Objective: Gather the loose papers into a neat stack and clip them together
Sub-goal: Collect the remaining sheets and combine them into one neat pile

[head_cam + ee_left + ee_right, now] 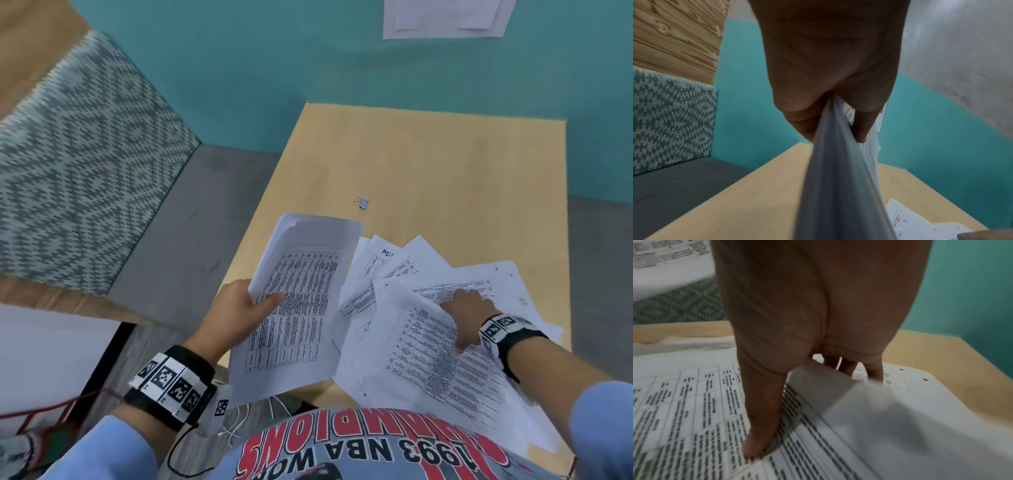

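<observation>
- Landmark: light wooden table [428,164], set against a teal wall [274,68].
- Left of the table: upholstered bench with a patterned backrest [78,154] and a grey seat [185,226].
- Left hand [236,313]: held over the table's left edge, thumb on top and fingers beneath, clamped on a bundle of printed sheets [294,305]. The left wrist view confirms the pinch, with the bundle [836,186] seen edge-on between thumb and fingers.
- The bundle is lifted clear of the table and tilted; its top sheet shows a printed grid. Sheet edges at its far corner are not flush.
- Binder clip [362,202]: lies on the table beyond the bundle's far end, apart from all paper and from both hands.
- Loose papers [404,267]: fanned out and overlapping on the table's near right part, just right of the bundle.
- Right hand [469,313]: on the loose papers, taking up a top sheet [428,346]. In the right wrist view the thumb [760,426] presses on the printed face while the fingers [872,369] sit under the raised edge, so the sheet [869,426] is pinched.
- Near the table's front edge: the person's printed shirt [342,448].
</observation>
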A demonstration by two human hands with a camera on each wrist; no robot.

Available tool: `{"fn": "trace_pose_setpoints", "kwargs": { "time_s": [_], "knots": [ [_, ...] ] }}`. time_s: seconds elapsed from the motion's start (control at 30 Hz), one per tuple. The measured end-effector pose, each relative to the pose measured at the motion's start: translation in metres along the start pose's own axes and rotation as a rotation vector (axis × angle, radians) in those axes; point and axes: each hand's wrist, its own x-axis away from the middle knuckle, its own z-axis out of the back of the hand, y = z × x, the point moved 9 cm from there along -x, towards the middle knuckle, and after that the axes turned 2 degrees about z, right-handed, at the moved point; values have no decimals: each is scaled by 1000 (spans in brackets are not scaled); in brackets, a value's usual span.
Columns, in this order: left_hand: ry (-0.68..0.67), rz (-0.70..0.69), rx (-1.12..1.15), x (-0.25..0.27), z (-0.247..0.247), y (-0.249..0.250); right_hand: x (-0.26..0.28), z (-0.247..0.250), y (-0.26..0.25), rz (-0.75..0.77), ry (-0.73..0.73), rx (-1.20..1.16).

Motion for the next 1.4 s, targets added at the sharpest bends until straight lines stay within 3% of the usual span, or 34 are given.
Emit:
{"fn": "trace_pose_setpoints", "kwargs": {
  "time_s": [0.13,0.23,0.4,0.53,0.7,0.8,0.87,0.97,1.13,1.3,1.4],
  "knots": [
    [21,18,-5,-3,9,-1,-9,29,3,106,194,-43],
    [11,12,-18,-9,10,-1,-14,48,12,92,330,60],
    [-8,-27,-74,-18,11,3,-32,38,5,130,163,160],
    [-30,-32,-79,-22,10,0,-36,44,5,58,185,112],
    [-38,-6,-61,-30,12,-13,-27,46,7,20,275,-237],
    [-39,-8,-61,-36,14,-13,-13,39,9,51,210,-330],
    [-41,-23,-69,-41,15,-10,-1,28,10,80,130,-282],
    [-48,-79,-118,-48,15,0,18,14,5,127,122,-155],
    [-58,-143,-139,-55,12,17,15,27,-20,216,336,-37],
    [-58,-141,-138,-52,17,11,-19,51,-67,273,341,33],
    [-54,-121,-122,-50,24,-6,-37,53,-68,142,279,41]
  ]
}}
